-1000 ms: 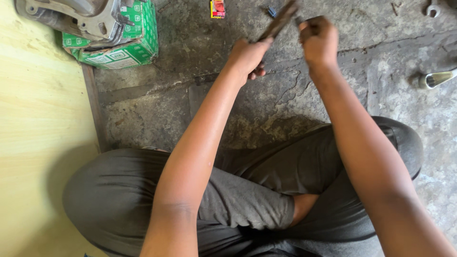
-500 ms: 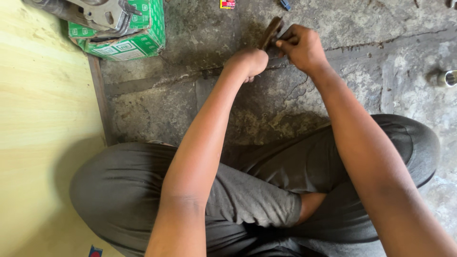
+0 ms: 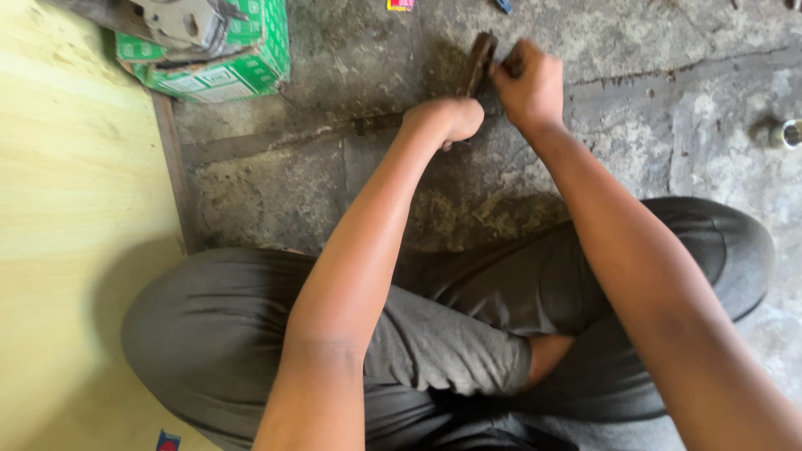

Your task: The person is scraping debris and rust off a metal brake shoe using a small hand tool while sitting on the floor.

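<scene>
Closest to the camera are the person's crossed legs in dusty grey trousers (image 3: pixel 434 351), folded on the ground, with both bare forearms stretching away over them. At the bottom edge, on the pale yellow board (image 3: pixel 75 234) that covers the left side, a small blue and red label (image 3: pixel 167 440) shows only in part. A dark strip of wood (image 3: pixel 171 175) borders the board where it meets the rough grey concrete floor (image 3: pixel 334 184), which is stained, patchy and cracked, with a raised seam running across it. Further out, the left hand (image 3: pixel 447 119) is curled into a tight fist around the lower end of a dark, rusty metal tool (image 3: pixel 478 63). The right hand (image 3: pixel 528 88), just beside and slightly beyond it, is closed around the tool's upper part, though motion blur hides exactly how its fingers sit. The tool lies over the floor seam, its long axis pointing away from the person and leaning a little to the right, its top end rising between the two hands. At the far left, a green and white cardboard box (image 3: pixel 213 58) sits tilted where the board meets the concrete, with a grey metal part (image 3: pixel 180 21) resting on top. At the top edge lie a small pink and yellow packet (image 3: pixel 399 4) and a bluish scrap (image 3: pixel 502 5), while a small shiny metal cylinder (image 3: pixel 789 132) stands at the right edge, well apart from the hands.
</scene>
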